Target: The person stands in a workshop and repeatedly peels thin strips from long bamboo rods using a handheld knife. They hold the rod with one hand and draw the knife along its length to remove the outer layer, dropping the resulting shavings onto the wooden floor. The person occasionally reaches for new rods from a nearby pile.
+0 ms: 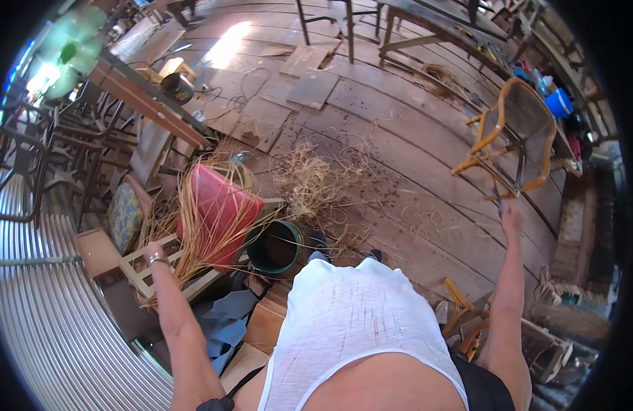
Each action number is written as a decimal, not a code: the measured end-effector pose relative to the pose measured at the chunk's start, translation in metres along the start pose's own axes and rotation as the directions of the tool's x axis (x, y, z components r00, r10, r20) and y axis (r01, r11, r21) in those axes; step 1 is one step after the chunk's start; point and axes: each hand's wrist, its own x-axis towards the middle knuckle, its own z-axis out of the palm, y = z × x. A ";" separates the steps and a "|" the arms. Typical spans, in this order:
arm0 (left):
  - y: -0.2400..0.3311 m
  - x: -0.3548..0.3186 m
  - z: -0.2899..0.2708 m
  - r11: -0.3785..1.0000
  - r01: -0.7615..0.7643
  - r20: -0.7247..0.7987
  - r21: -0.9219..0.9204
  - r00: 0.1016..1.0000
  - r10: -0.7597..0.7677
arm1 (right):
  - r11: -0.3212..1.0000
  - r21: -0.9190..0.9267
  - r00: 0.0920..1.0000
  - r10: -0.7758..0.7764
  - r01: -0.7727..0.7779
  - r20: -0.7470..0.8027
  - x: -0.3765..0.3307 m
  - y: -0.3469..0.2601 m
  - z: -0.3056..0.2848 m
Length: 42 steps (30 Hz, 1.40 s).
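Observation:
On the left, my left hand [154, 252], a bracelet at its wrist, reaches to a pale wooden frame [135, 272] and long rattan strands [196, 236]. Its fingers look closed, but what they hold is hidden. The strands drape over a red cushioned seat [224, 205]. Out to the right, my right hand [511, 218] is closed around a dark slender tool [498, 196] whose kind I cannot make out. Beyond that hand stands a rattan armchair [491, 130] with a curved frame.
A dark green bucket [275, 248] stands before my feet. Tangled rattan scraps [306, 181] lie on the plank floor [412, 147]. Stacked chair frames [53, 154] and a green fan [68, 53] are at left. A workbench [433, 31] and blue bucket [558, 103] are far right.

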 end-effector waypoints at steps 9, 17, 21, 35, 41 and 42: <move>-0.076 -0.238 0.091 0.998 0.008 0.831 -0.063 0.554 0.048 | 0.908 0.233 0.898 0.253 -0.349 0.360 -0.097 -0.013 0.082; -0.124 -0.409 0.096 0.595 -0.803 0.990 -0.036 0.054 0.133 | 0.762 0.625 0.779 -0.285 -0.170 0.559 -0.152 -0.208 0.055; -0.125 -0.451 0.064 0.573 -0.814 0.995 -0.093 -0.051 0.090 | 0.520 0.792 0.633 -0.505 -0.320 0.587 -0.180 -0.302 0.038; -0.152 -0.347 -0.221 0.541 -0.679 0.586 0.496 0.722 0.368 | 0.610 0.627 -0.175 -0.634 0.485 0.753 -0.185 -0.340 0.052; -0.261 -0.293 -0.333 0.557 -0.528 0.374 0.641 0.848 0.374 | 0.453 0.621 0.102 -0.850 0.639 0.516 -0.128 -0.294 0.132; -0.285 -0.292 -0.342 0.590 -0.451 0.348 0.670 0.893 0.287 | 0.573 0.654 0.148 -0.797 0.494 0.586 -0.136 -0.301 0.126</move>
